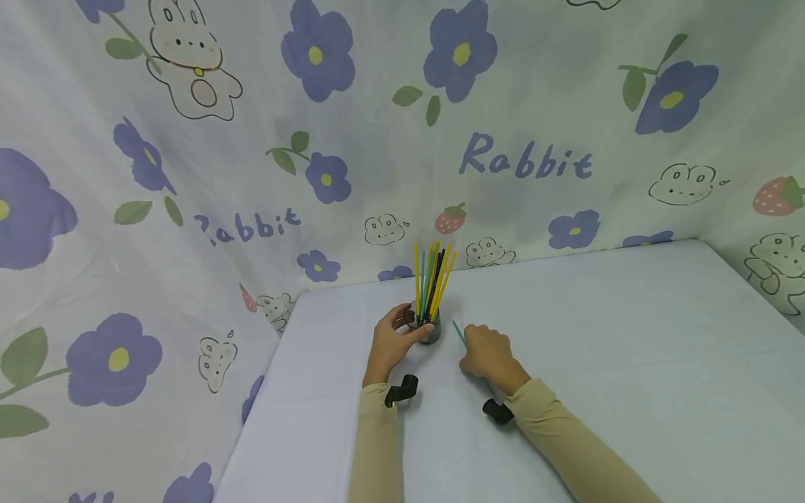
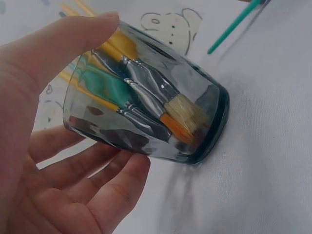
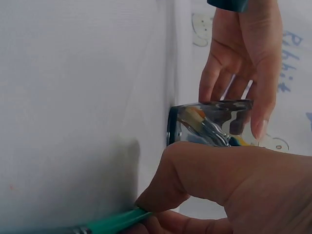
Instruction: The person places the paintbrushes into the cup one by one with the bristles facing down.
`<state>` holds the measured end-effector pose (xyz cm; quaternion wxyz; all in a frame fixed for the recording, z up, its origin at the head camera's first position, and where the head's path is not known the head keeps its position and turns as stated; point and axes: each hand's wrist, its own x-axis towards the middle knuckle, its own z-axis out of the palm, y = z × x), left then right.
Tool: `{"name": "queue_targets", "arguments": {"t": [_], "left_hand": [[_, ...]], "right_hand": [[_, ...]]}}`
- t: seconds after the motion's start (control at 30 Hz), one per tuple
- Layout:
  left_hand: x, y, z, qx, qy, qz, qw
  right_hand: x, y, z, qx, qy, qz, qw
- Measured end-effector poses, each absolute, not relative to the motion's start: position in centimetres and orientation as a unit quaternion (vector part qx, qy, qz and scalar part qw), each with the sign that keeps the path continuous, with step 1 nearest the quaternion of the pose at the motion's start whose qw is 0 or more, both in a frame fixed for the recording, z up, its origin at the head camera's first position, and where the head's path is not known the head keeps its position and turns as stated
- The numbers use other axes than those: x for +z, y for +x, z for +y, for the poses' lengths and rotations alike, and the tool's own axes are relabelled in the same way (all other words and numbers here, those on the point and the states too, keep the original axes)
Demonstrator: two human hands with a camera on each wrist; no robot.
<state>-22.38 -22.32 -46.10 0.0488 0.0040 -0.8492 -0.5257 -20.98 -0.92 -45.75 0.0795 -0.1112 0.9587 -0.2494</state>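
My left hand [image 1: 391, 346] holds a clear bluish drinking glass [image 2: 161, 146] around its upper side, thumb on one side and fingers curled round the other. Several paintbrushes [image 1: 434, 283] with yellow, teal and dark handles stand in the glass, bristles down. In the left wrist view their bristles [image 2: 187, 114] and metal ferrules show through the glass wall. Just right of the glass, my right hand [image 1: 493, 355] pinches a teal-handled paintbrush [image 3: 117, 222] between thumb and fingers. Its handle end [image 1: 460, 332] points up and left toward the glass; its bristles are out of sight.
A white cloth covers the table [image 1: 629, 349]. Behind and left of it hangs a pale curtain [image 1: 390, 119] printed with purple flowers, rabbits and strawberries. A black wrist mount [image 1: 402, 390] sits on the left wrist, another mount [image 1: 498, 412] on the right.
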Motion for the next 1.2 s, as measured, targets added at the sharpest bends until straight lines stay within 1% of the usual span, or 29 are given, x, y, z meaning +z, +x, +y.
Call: {"name": "queue_targets", "arguments": {"t": [0.3, 0.57, 0.83, 1.2], "left_hand": [[-46.0, -22.3, -22.3, -0.525, 0.009, -0.85, 0.042], [-45.8, -22.2, -22.3, -0.528, 0.007, -0.849, 0.038], [-45.8, -22.1, -22.3, -0.529, 0.009, -0.848, 0.036], [-45.7, -22.1, -22.4, -0.528, 0.01, -0.848, 0.034]], "right_hand": [[-45.4, -22.3, 1.1, -0.321, -0.092, 0.932, 0.138], [-45.1, -23.6, 3.0, -0.456, -0.065, 0.868, 0.189], [-44.8, -24.5, 4.5, -0.56, -0.037, 0.807, 0.186], [-43.5, -24.6, 5.7, -0.636, -0.022, 0.758, 0.142]]}}
